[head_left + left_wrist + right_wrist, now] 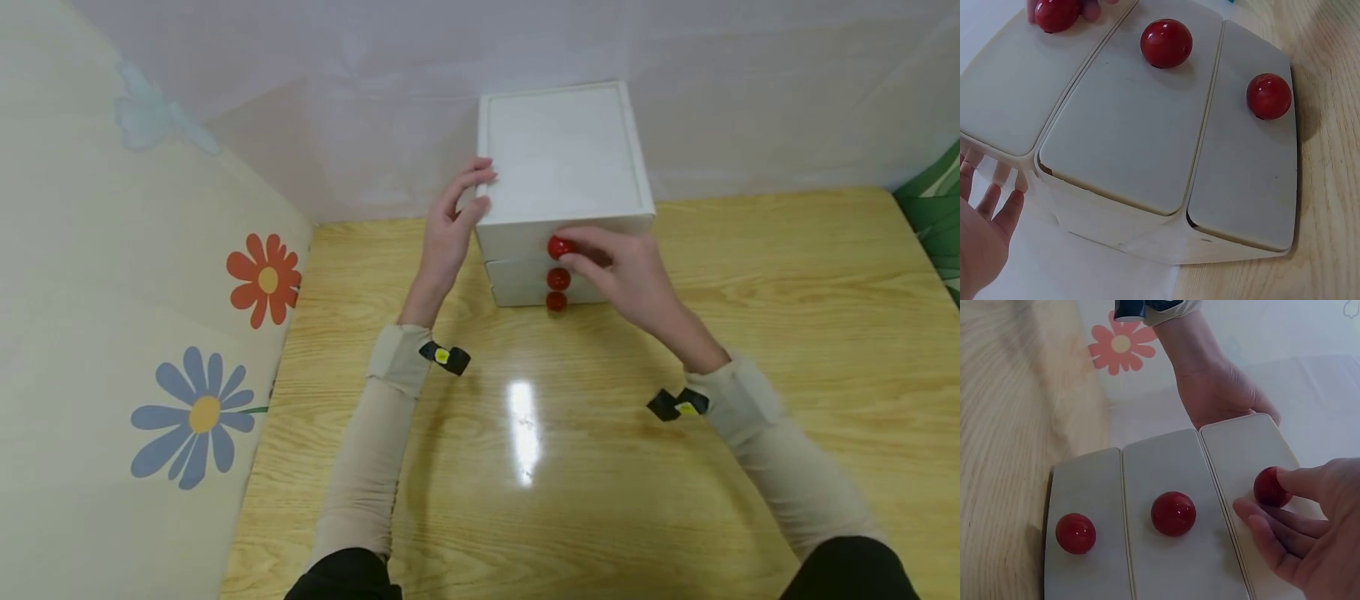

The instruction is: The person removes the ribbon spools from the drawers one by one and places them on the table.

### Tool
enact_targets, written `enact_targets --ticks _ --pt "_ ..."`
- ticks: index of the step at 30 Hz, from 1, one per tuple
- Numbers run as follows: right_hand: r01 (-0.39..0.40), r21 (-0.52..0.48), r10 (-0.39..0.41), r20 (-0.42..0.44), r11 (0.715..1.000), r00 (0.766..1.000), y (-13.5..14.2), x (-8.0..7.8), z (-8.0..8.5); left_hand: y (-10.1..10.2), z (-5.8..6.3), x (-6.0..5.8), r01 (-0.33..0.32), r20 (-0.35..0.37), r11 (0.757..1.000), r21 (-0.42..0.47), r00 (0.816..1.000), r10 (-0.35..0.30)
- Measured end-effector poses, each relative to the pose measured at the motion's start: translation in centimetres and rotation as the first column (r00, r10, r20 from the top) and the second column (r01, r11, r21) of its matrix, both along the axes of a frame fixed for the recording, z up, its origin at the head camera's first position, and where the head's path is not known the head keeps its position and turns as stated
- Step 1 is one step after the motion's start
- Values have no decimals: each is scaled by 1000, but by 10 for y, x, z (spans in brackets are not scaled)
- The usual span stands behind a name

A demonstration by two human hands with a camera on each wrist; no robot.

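Note:
A small white drawer box [562,154] with three stacked drawers stands on the table, each front bearing a round red knob. My right hand [630,271] pinches the top red knob [1272,487] between thumb and fingers. The middle red knob [1166,43] and the bottom red knob [1269,96] sit below it, untouched. At the box's left side, my left hand [453,221] rests with its fingertips against the top edge and side wall, fingers extended. All three drawer fronts look flush with the box.
The box stands on a wood-grain table [360,275] near its back edge, close to a pale cloth wall [397,100]. At the left rises a cream panel with flower prints [267,281]. A green leaf print [937,208] shows at the far right.

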State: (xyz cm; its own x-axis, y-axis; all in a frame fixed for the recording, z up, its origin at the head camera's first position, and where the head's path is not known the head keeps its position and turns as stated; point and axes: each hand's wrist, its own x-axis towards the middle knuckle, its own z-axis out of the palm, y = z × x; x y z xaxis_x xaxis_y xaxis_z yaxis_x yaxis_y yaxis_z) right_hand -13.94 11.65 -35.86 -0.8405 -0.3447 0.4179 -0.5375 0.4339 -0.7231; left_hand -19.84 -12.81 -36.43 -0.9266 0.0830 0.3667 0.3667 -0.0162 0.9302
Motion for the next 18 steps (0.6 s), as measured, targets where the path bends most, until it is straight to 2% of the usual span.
enact_targets --ticks 7,18 --pt "28 -21 -28 9 999 1000 -2 2 -2 0 -3 -2 -5 -17 1000 2 1000 5" --pt "3 -25 -4 -52 1000 999 -2 15 -8 0 -4 -5 12 -4 1000 26 1000 -12"
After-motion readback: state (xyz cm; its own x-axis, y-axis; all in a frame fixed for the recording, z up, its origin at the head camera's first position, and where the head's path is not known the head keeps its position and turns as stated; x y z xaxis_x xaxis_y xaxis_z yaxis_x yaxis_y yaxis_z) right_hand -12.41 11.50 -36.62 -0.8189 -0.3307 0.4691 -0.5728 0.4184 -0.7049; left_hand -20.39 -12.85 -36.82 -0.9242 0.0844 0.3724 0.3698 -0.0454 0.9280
